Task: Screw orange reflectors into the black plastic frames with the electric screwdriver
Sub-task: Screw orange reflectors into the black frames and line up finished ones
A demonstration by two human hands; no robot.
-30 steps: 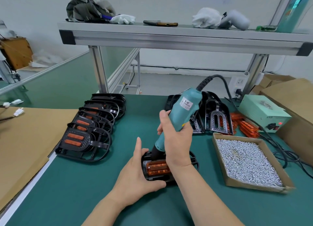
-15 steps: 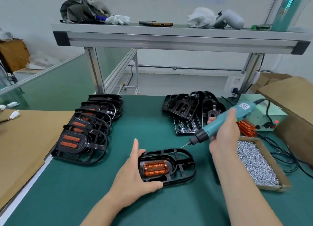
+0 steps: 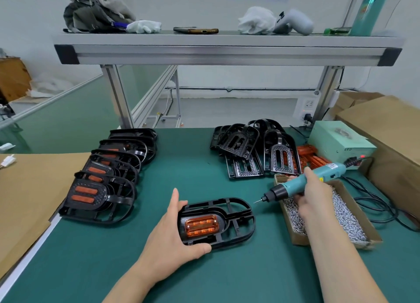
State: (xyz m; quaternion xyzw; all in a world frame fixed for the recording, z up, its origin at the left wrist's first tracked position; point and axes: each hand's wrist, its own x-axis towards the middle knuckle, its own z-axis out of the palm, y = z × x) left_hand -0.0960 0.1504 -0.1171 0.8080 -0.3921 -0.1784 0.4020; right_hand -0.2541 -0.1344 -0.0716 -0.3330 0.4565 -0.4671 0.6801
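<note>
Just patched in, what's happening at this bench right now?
A person's left hand holds a black frame with an orange reflector seated in it flat on the green mat. The right hand grips the electric screwdriver over the screw box, its bit off the frame. At left lies a row of frames already holding reflectors.

The left hand (image 3: 172, 232) and right hand (image 3: 311, 198) are bare, and both forearms are bare right down to the near edge of view.
</note>
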